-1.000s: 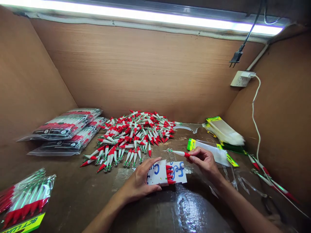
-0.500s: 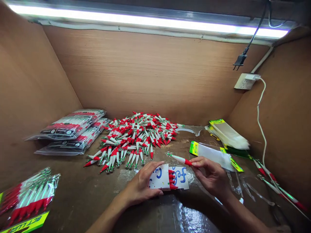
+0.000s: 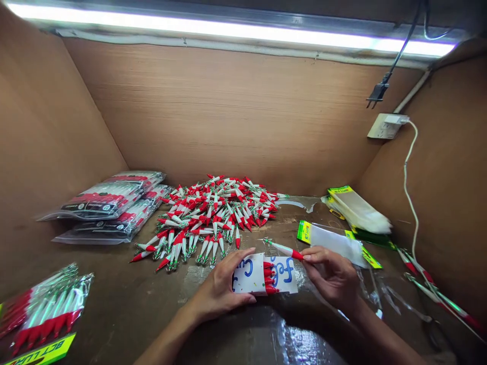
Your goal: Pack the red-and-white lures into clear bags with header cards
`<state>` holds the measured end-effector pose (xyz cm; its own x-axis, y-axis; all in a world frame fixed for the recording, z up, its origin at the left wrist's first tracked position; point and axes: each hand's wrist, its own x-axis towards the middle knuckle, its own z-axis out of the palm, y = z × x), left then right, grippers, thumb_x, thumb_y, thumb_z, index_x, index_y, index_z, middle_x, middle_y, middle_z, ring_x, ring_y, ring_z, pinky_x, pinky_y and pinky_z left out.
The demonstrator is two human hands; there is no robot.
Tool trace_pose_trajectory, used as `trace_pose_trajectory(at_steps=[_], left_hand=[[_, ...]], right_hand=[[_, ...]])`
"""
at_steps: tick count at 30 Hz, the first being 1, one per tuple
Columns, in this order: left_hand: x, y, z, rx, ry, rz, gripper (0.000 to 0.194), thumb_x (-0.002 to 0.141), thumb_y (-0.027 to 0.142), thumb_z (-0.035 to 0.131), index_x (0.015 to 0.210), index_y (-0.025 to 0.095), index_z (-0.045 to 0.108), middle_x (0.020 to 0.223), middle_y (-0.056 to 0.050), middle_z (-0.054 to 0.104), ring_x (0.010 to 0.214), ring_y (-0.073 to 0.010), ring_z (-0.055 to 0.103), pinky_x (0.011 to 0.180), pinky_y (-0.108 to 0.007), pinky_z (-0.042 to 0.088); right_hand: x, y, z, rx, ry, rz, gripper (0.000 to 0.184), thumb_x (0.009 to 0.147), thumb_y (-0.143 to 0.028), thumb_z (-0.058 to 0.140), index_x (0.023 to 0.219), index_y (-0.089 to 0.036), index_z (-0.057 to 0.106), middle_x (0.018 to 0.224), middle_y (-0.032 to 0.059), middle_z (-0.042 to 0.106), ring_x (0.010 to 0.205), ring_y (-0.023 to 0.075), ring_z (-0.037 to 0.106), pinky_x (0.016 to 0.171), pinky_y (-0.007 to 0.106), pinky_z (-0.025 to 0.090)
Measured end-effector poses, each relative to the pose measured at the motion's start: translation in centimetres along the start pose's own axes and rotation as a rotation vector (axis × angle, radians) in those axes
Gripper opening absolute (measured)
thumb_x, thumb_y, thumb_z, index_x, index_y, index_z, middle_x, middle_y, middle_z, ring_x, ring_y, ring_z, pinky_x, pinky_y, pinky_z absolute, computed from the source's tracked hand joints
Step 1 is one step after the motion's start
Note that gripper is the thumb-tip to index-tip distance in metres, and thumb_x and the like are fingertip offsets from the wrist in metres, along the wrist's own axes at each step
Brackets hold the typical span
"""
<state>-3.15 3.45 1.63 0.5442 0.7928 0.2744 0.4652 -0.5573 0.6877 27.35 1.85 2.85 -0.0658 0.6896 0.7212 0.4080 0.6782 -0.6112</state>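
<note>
A lure pinched beside a filled paper sleeve.
The single red-and-white lure is just beyond the open right end of the paper sleeve, its red tip between the right hand's thumb and fingers, its green hooks pointing left. The left hand grips the sleeve from its left side, thumb along the near edge and fingers over the far one; red lure tips show at the sleeve's opening. Beyond the sleeve on the bench lies the lure pile. Right of the sleeve, past the right hand, are a clear bag with yellow-green ends and, farther off, a bag stack. Well left of it sit bulky packs and, nearer, bagged lures.
</note>
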Motion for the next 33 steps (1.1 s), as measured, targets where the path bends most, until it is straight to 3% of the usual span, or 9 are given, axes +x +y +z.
trace_pose_trajectory(at_steps=[7,12,33], left_hand=[[-0.1,-0.4,0.2,0.008,0.017,0.007,0.097,0.069,0.036,0.086,0.151,0.034,0.034,0.149,-0.008,0.048,0.132,-0.0325,0.049,0.111,-0.050,0.040],[-0.2,-0.7,0.3,0.015,0.020,0.005,0.098,0.070,0.035,0.086,0.152,0.034,0.033,0.149,-0.007,0.048,0.133,-0.0309,0.048,0.112,-0.048,0.039],[-0.3,-0.5,0.3,-0.001,0.010,0.019,0.098,0.070,0.033,0.087,0.152,0.034,0.032,0.148,-0.006,0.048,0.131,-0.0291,0.049,0.111,-0.044,0.039]], right_hand=[[1.0,0.9,-1.0,0.102,-0.127,0.196,0.004,0.085,-0.022,0.069,0.084,-0.023,0.066,0.082,0.0062,0.071,0.077,0.0233,0.067,0.071,0.035,0.054],[1.1,2.3,-1.0,0.145,-0.204,0.293,0.010,0.087,-0.029,0.069,0.081,-0.022,0.065,0.078,0.0047,0.068,0.071,0.0204,0.063,0.064,0.031,0.049],[0.6,2.8,-0.1,0.145,-0.256,0.284,0.011,0.088,-0.026,0.066,0.080,-0.020,0.064,0.078,0.0037,0.066,0.069,0.0183,0.059,0.062,0.030,0.043]])
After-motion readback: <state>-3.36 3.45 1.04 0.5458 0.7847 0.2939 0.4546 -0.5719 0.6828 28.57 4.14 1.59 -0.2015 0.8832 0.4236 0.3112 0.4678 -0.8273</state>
